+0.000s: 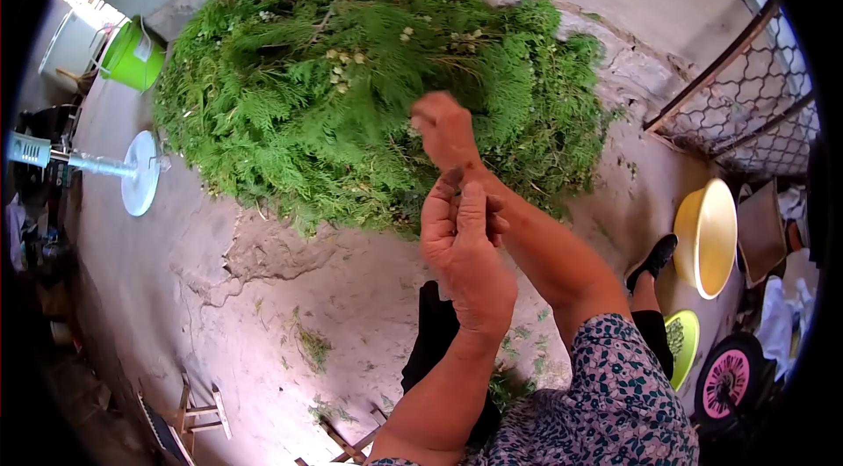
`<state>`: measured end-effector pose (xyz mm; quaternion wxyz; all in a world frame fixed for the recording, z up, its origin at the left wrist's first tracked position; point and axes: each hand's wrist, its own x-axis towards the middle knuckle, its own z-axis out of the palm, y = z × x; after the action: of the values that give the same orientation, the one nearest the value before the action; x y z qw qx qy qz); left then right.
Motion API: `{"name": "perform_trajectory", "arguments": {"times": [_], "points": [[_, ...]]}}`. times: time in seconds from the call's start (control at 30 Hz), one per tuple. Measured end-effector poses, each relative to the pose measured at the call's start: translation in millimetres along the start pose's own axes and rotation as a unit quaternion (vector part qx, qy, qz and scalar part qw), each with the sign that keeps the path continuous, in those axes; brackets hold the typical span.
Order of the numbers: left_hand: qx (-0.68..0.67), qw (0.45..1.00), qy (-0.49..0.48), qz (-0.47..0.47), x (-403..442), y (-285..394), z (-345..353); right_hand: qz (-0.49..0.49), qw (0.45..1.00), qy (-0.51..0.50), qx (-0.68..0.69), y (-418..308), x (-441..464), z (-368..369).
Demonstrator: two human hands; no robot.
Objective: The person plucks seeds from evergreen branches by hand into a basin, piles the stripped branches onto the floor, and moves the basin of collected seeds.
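Observation:
A large heap of green conifer branches (281, 132) lies on the floor in front of me, with pale small cones (341, 71) among the sprays. My right hand (443, 128) reaches over the near middle of the heap, fingers curled and slightly blurred. What those fingers hold, if anything, is hidden against the foliage. Closer to me, my left hand (470, 246) is closed, its thumb pressed near the curled fingers beside my right wrist. Its fingertips look dark, and I cannot make out what is between them.
A fan (140, 172) and a green bucket (132, 53) stand at left. At right are a yellow basin (707, 238), a smaller yellow-green bowl (689, 352) with green bits, a pink wheel (729, 378) and a metal lattice gate (755, 88). Wooden stools (202, 413) stand at lower left.

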<state>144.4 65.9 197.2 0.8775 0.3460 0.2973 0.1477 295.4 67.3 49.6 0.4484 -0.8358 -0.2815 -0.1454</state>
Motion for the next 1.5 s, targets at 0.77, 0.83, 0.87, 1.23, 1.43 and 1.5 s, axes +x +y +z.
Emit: {"name": "perform_trajectory", "arguments": {"times": [0.77,0.83,0.87,1.23,1.43,1.5], "points": [[0.041,0.999,-0.012,-0.031,-8.2,-22.2,15.2,0.226,0.933,0.27,0.078,75.7,24.9,-210.9],[0.008,0.998,0.017,-0.056,-7.9,-26.8,19.2,0.254,0.921,0.269,0.12,75.9,15.9,-227.9],[0.013,0.997,0.003,-0.08,-6.6,-31.1,16.0,0.28,0.908,0.264,0.165,75.1,10.9,-234.1],[0.059,0.98,-0.027,-0.19,-11.0,-77.1,26.1,0.415,0.759,0.253,0.433,51.6,-68.0,-173.2],[0.014,0.966,-0.098,-0.24,-23.5,-85.3,40.4,0.582,0.75,0.158,0.271,24.6,-116.7,-121.8],[0.036,0.96,-0.114,-0.253,-24.7,-87.3,41.9,0.547,0.757,0.16,0.319,18.3,-126.7,-95.4]]}}
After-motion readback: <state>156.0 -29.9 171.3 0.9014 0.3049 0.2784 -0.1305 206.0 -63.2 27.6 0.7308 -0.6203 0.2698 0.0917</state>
